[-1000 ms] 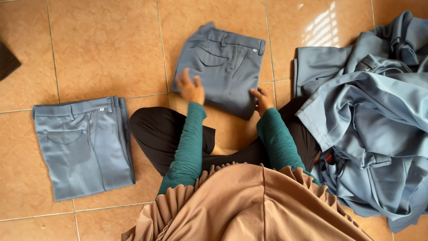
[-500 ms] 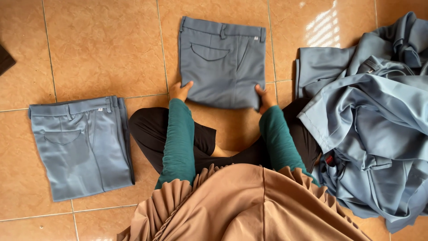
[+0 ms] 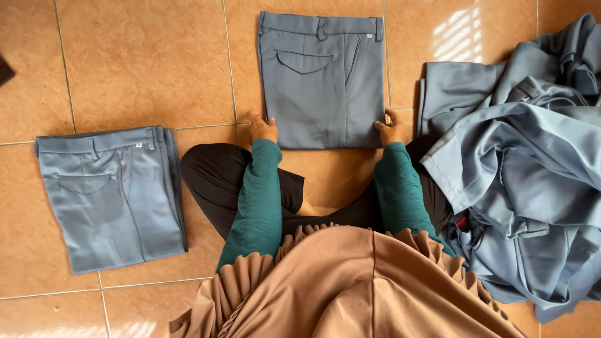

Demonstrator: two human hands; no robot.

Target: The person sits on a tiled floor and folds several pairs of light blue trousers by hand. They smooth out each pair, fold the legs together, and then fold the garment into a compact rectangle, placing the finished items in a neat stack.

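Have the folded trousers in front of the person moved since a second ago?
Yes. The folded trousers turned from tilted to square with the tile joints.

Orange tiled floor (image 3: 144,62), two folded grey trousers (image 3: 322,78) (image 3: 109,194), unfolded heap (image 3: 526,169)

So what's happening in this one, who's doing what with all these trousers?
A person sits cross-legged on a tiled floor. The left hand and right hand rest at the two lower corners of a folded grey-blue pair of trousers lying flat in front of them. Another folded pair lies on the person's left side. A loose heap of unfolded grey-blue clothes sits on their right.
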